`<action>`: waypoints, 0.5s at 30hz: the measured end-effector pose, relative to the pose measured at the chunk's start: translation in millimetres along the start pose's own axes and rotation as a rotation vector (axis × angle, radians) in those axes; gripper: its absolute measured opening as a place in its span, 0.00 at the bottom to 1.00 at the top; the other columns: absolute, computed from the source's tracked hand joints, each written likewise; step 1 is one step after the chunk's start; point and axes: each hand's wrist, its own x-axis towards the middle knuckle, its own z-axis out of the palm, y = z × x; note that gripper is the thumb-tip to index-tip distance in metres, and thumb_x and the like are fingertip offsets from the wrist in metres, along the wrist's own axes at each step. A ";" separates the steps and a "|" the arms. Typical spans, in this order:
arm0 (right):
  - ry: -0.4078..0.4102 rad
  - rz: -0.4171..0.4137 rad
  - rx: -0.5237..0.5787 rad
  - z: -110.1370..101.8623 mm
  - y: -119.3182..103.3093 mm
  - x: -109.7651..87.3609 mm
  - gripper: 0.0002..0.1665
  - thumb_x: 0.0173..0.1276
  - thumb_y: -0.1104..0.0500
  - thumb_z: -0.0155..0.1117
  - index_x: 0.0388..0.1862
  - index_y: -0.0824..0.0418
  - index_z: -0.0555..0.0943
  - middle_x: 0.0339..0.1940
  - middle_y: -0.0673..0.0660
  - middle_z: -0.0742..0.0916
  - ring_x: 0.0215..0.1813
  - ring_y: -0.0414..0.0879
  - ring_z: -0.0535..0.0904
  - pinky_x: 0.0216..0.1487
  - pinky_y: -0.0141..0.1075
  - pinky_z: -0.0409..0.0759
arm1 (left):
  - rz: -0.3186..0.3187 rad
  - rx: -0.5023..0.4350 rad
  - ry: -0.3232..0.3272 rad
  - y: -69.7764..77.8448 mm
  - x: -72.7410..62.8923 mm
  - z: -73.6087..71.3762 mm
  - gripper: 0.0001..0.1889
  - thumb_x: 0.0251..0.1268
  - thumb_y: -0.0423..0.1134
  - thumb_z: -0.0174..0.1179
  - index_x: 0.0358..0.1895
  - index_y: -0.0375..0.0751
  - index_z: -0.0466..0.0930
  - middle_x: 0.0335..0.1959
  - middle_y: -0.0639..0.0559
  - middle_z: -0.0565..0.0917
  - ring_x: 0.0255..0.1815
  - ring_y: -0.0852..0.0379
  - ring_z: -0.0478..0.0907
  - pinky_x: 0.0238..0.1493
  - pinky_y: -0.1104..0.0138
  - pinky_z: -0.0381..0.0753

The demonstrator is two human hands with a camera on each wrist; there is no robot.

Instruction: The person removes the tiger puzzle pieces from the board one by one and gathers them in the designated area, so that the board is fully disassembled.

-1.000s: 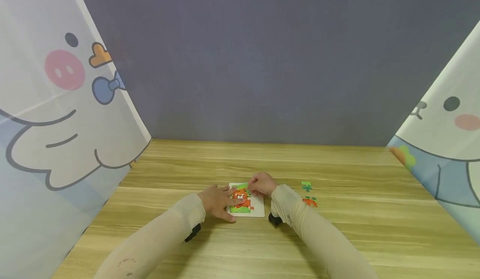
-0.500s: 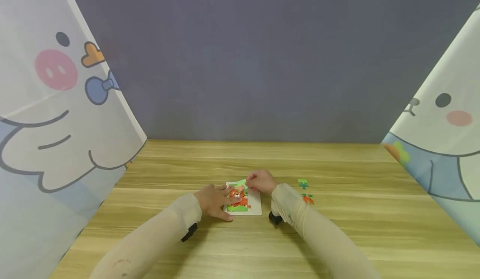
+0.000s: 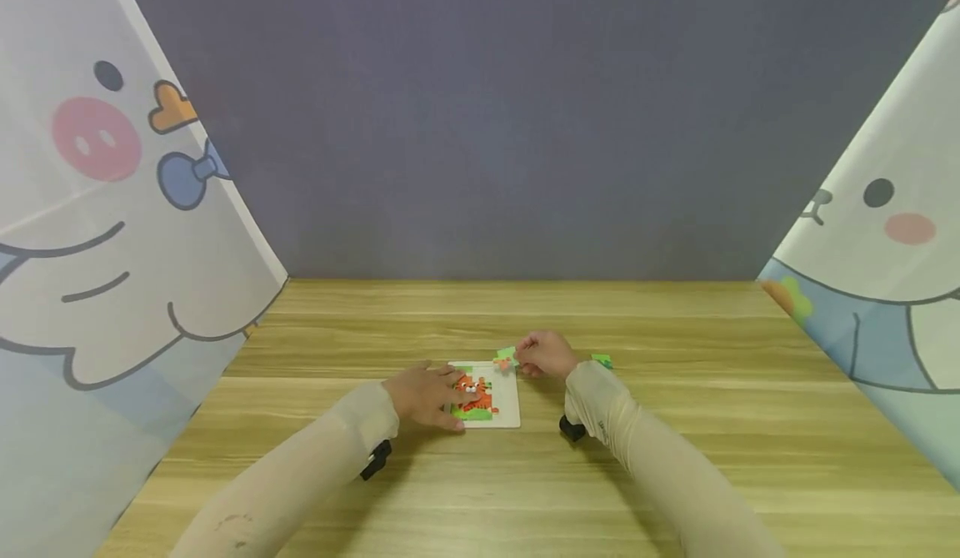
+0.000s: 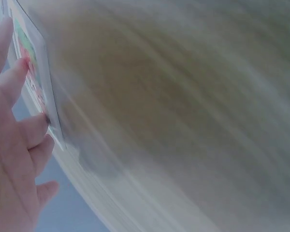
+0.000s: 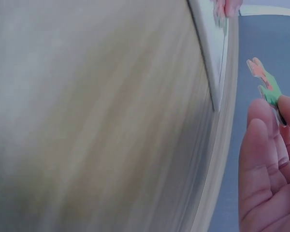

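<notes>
Puzzle piece pinched near the board's far right corner

The green-and-orange piece sits between thumb and fingertips of the right hand, apart from the white puzzle board in the right wrist view. On the board, the partly assembled tiger picture fills the left part, beside a bare white strip. The left hand, fingers spread wide, rests across its left side. A loose green piece lies beyond the right sleeve on the wood-grain surface, before a dark grey partition
</notes>
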 end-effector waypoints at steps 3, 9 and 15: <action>-0.005 -0.019 -0.029 -3.6 0.8 1.1 0.04 0.70 0.67 0.62 0.39 0.69 0.80 0.27 0.58 0.85 0.25 0.42 0.79 0.28 0.33 0.80 | -0.011 -0.002 0.000 0.3 0.3 -0.7 0.33 0.69 0.66 0.51 0.76 0.67 0.63 0.79 0.52 0.59 0.79 0.52 0.54 0.77 0.48 0.53; 0.018 -0.016 -0.074 -12.4 8.4 3.4 0.05 0.69 0.65 0.63 0.40 0.68 0.81 0.27 0.57 0.85 0.25 0.42 0.80 0.29 0.33 0.82 | -0.037 -0.027 0.023 3.0 2.1 -2.4 0.34 0.72 0.65 0.49 0.78 0.62 0.60 0.79 0.52 0.58 0.80 0.52 0.52 0.77 0.47 0.52; 0.028 -0.039 -0.101 -27.8 13.3 2.3 0.07 0.69 0.64 0.62 0.41 0.69 0.81 0.27 0.56 0.86 0.26 0.41 0.80 0.30 0.33 0.82 | -0.115 -0.023 0.082 7.0 5.9 -3.0 0.37 0.72 0.66 0.46 0.79 0.53 0.58 0.79 0.52 0.59 0.79 0.54 0.56 0.75 0.47 0.56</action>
